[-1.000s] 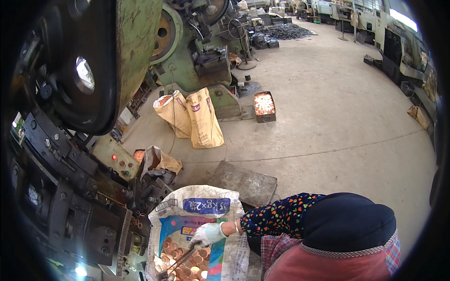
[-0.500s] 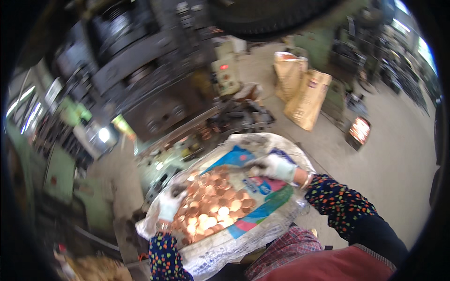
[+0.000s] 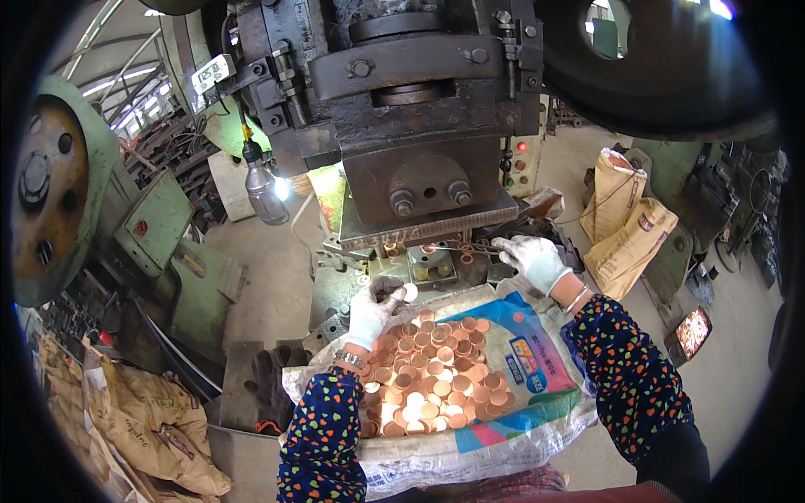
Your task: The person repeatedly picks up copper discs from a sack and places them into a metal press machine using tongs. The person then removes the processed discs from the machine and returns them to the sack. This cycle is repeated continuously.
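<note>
Facing the press head-on, the view now centres the dark stamping press (image 3: 419,126), which sat off to the upper left 0.5 s ago. Both gloved hands have moved up from the sack's edges toward the press bed. The left hand (image 3: 373,312) is closed around 1 copper-coloured disc (image 3: 409,292) at the far rim of the pile. The right hand (image 3: 532,258) rests flat, fingers spread and holding nothing, on the press bed beside loose discs. The open woven sack (image 3: 537,369), white with blue and green print, lies in front of the press and holds a heap of copper discs (image 3: 432,377). 2 brown paper sacks (image 3: 629,226) stand to the right.
</note>
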`<move>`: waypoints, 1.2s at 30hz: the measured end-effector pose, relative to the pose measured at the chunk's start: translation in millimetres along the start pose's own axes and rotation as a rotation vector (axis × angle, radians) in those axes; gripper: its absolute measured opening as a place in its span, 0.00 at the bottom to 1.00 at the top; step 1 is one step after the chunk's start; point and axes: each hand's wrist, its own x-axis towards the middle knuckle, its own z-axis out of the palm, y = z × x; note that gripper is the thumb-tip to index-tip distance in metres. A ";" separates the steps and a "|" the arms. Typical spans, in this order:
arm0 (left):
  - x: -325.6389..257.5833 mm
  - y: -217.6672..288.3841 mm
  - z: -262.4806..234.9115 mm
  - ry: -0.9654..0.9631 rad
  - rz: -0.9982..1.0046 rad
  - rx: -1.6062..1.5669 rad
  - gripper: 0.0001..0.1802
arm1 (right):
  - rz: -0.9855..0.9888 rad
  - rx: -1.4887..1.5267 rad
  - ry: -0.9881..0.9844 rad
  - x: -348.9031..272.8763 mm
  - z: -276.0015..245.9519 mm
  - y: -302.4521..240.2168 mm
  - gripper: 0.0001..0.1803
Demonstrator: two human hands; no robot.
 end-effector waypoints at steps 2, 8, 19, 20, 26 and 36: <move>9.7 -3.0 2.3 0.022 -0.037 -0.102 0.08 | -0.008 -0.084 -0.043 9.4 3.1 -3.4 0.15; 56.5 -14.8 10.5 0.110 0.001 -0.100 0.10 | 0.089 0.020 0.022 22.2 4.3 11.7 0.16; 121.0 -26.2 52.5 0.291 0.114 0.829 0.24 | 0.111 0.176 -0.090 -10.3 0.6 19.0 0.17; 120.8 -26.0 54.9 0.319 0.153 0.876 0.23 | 0.072 0.192 -0.043 -10.4 2.1 19.9 0.17; 113.6 -34.3 57.7 0.305 0.452 1.022 0.18 | 0.059 0.230 -0.057 -13.4 9.2 19.7 0.18; 64.8 -12.7 39.6 0.119 0.382 0.776 0.15 | 0.073 0.240 -0.227 -17.1 -9.8 -3.1 0.17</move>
